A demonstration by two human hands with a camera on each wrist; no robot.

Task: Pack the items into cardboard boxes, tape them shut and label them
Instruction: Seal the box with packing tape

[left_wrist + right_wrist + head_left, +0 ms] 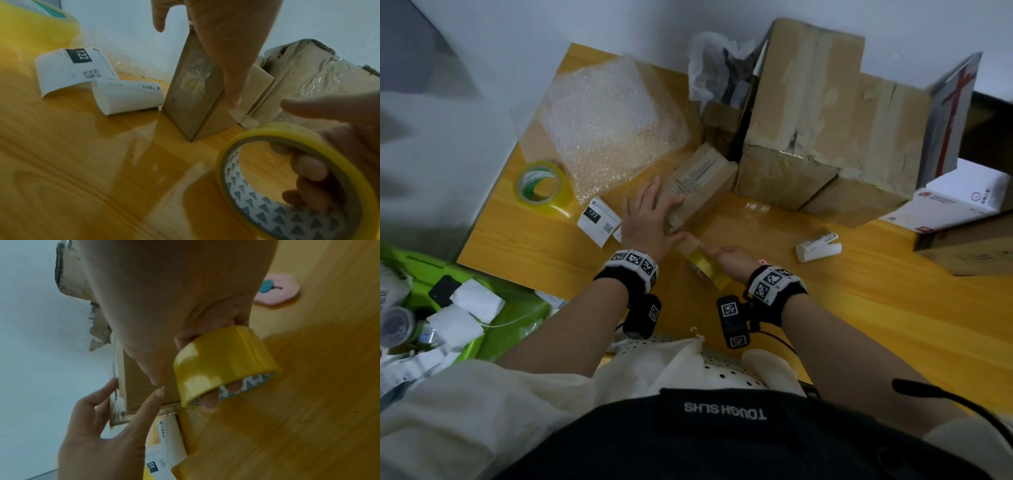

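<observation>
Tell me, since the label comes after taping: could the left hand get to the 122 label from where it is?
Probably yes. The left hand rests flat on the small box, holding nothing, and the 122 label lies uncovered on the table just beside it. It would have to let go of the box, though.

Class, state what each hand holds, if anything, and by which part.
Right hand grips the yellow tape roll, fingers through its core. Left hand holds nothing; it presses flat on the small cardboard box.

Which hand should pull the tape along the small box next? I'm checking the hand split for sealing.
Probably the right hand: its fingers are already hooked through the yellow tape roll at the small cardboard box. The left hand lies flat on it, steadying.
</observation>
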